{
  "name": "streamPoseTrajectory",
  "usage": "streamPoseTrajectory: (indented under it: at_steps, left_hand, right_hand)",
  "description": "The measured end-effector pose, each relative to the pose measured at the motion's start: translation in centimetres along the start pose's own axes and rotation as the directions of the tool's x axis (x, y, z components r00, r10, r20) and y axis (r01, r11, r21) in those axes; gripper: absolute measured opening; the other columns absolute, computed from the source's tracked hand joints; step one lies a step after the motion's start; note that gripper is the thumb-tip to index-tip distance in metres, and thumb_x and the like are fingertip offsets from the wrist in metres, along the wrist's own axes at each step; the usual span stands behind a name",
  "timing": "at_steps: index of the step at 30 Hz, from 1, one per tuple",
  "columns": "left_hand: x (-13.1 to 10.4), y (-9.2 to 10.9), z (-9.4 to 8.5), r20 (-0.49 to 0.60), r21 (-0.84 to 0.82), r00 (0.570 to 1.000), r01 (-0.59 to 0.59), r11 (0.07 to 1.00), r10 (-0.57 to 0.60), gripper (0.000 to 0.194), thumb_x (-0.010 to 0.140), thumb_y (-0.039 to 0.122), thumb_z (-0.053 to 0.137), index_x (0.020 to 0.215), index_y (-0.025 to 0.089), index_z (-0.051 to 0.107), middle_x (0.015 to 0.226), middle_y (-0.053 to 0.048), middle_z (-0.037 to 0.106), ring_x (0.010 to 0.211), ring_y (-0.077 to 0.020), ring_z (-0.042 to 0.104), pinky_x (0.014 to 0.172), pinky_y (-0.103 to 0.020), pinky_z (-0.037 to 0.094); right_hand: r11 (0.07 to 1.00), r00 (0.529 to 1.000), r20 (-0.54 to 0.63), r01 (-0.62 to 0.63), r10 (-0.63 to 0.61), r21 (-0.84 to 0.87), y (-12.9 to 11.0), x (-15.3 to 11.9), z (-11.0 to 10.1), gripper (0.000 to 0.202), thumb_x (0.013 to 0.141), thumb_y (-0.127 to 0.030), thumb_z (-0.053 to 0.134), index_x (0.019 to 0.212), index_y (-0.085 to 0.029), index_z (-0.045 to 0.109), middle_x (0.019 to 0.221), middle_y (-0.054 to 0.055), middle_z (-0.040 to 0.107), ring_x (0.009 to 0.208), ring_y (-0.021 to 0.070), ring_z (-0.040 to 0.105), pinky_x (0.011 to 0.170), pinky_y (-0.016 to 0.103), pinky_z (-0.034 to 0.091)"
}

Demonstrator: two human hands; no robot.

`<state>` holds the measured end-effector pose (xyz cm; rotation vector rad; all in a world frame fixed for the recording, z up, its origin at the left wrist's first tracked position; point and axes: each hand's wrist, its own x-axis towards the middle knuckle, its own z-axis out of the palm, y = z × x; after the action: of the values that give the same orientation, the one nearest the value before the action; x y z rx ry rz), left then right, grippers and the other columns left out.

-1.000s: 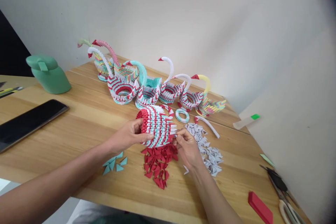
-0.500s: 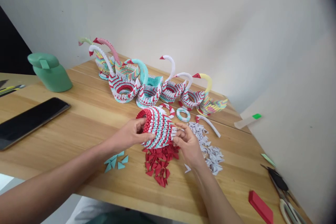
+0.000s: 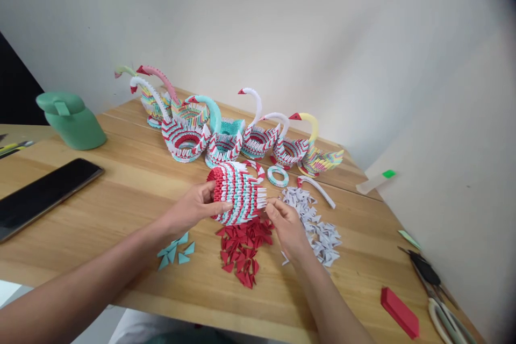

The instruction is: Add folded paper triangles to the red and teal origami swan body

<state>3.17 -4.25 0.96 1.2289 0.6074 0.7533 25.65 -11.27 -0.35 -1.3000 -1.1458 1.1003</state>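
My left hand (image 3: 201, 205) grips a swan body (image 3: 237, 193) of interlocked red, white and light-blue folded paper pieces, thumb outside and fingers in its red end. The body lies tilted on its side above a pile of red paper triangles (image 3: 244, 250). At its right rim, where white points stick out, my right hand (image 3: 284, 220) is closed in a pinch. What lies between those fingertips is too small to make out. White paper triangles (image 3: 322, 231) are heaped beyond my right hand. Several light-blue triangles (image 3: 173, 251) lie below my left wrist.
Finished paper swans (image 3: 187, 140) stand along the back. Before them lie a red-white ring (image 3: 260, 172), a light-blue ring (image 3: 278, 176) and a white swan neck (image 3: 318, 191). A phone (image 3: 48, 193) and green bottle (image 3: 72, 121) are left; scissors (image 3: 441, 312) and a red block (image 3: 400, 312) right.
The view has shifted slightly. My right fingers have closed into a tighter pinch at the white rim. My left hand keeps its hold on the swan body.
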Motion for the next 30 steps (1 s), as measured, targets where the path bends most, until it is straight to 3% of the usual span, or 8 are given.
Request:
streamPoseTrajectory:
  at_steps: [4,8,12,16,18,20,26,30]
  left_hand:
    - [0.0,0.0,0.2,0.028,-0.008,1.0,0.014,1.0,-0.013,0.04,0.073,0.032,0.076,0.106,0.014,0.064,0.102,-0.008,0.072,0.089,-0.0206,0.064,0.078,-0.031,0.05]
    - [-0.1,0.2,0.4,0.023,0.046,1.0,0.017,0.999,-0.018,0.033,0.073,0.033,0.075,0.099,0.014,0.065,0.097,-0.007,0.072,0.087,-0.0207,0.064,0.078,-0.031,0.05]
    - [-0.1,0.1,0.3,0.015,0.065,1.0,0.024,0.998,-0.025,0.033,0.072,0.033,0.076,0.096,0.014,0.066,0.094,-0.007,0.073,0.082,-0.0194,0.064,0.075,-0.029,0.049]
    - [0.1,-0.1,-0.2,-0.034,-0.039,0.999,0.027,0.999,-0.028,0.037,0.071,0.034,0.078,0.1,0.015,0.065,0.093,-0.006,0.073,0.08,-0.0194,0.066,0.074,-0.03,0.051]
    - [0.2,0.0,-0.6,-0.045,-0.133,0.999,0.015,0.991,-0.021,0.039,0.072,0.035,0.078,0.103,0.016,0.064,0.096,-0.007,0.073,0.078,-0.019,0.067,0.072,-0.03,0.052]
    - [0.2,0.1,-0.9,-0.052,-0.209,0.998,0.011,0.978,-0.022,0.038,0.073,0.036,0.077,0.104,0.016,0.064,0.096,-0.008,0.074,0.074,-0.0177,0.067,0.068,-0.028,0.052]
    - [0.3,-0.1,-1.5,-0.093,-0.27,0.991,0.065,0.961,-0.093,0.037,0.078,0.038,0.072,0.108,0.017,0.066,0.098,-0.009,0.075,0.075,-0.021,0.07,0.064,-0.027,0.053]
    - [0.5,0.0,-1.4,-0.117,-0.325,0.988,0.058,0.944,-0.101,0.036,0.082,0.038,0.068,0.111,0.017,0.068,0.105,-0.009,0.075,0.081,-0.022,0.07,0.059,-0.024,0.054]
  right_hand:
    - [1.0,1.0,0.026,-0.012,0.011,0.024,-0.1,-0.1,0.3,0.029,0.077,-0.047,0.073,0.071,-0.02,0.065,0.064,-0.003,0.059,0.058,0.0118,0.048,0.056,0.024,0.036]
    - [1.0,0.998,0.049,0.025,-0.025,0.002,0.3,0.0,0.4,0.031,0.075,-0.045,0.074,0.066,-0.019,0.059,0.06,-0.004,0.054,0.055,0.0106,0.042,0.052,0.023,0.031]
    - [0.996,0.997,0.058,0.051,-0.047,-0.078,0.0,0.2,0.1,0.031,0.075,-0.047,0.074,0.068,-0.019,0.062,0.059,-0.004,0.056,0.054,0.0112,0.044,0.052,0.024,0.035]
    - [0.978,0.99,0.017,0.144,-0.143,-0.151,-1.8,0.4,-2.0,0.035,0.084,-0.054,0.062,0.093,-0.022,0.073,0.082,0.005,0.07,0.071,0.0187,0.06,0.066,0.03,0.047]
    - [0.966,0.967,-0.105,0.218,-0.234,-0.14,-3.0,0.2,-3.6,0.041,0.086,-0.058,0.056,0.098,-0.023,0.073,0.093,0.008,0.072,0.081,0.0218,0.063,0.069,0.032,0.05]
    - [0.95,0.952,-0.167,0.215,-0.255,-0.224,-4.1,-0.3,-5.1,0.038,0.088,-0.055,0.056,0.098,-0.023,0.073,0.095,0.008,0.073,0.083,0.0217,0.064,0.071,0.033,0.05]
    - [0.862,0.968,-0.161,0.087,-0.191,-0.499,-5.8,-3.1,-8.0,0.027,0.082,-0.045,0.067,0.099,-0.025,0.074,0.09,0.005,0.074,0.078,0.0223,0.065,0.07,0.034,0.05]
    - [0.743,0.985,-0.044,0.097,-0.168,-0.662,-5.1,-5.0,-9.3,0.019,0.087,-0.036,0.063,0.099,-0.026,0.074,0.095,0.004,0.075,0.082,0.0232,0.067,0.074,0.034,0.049]
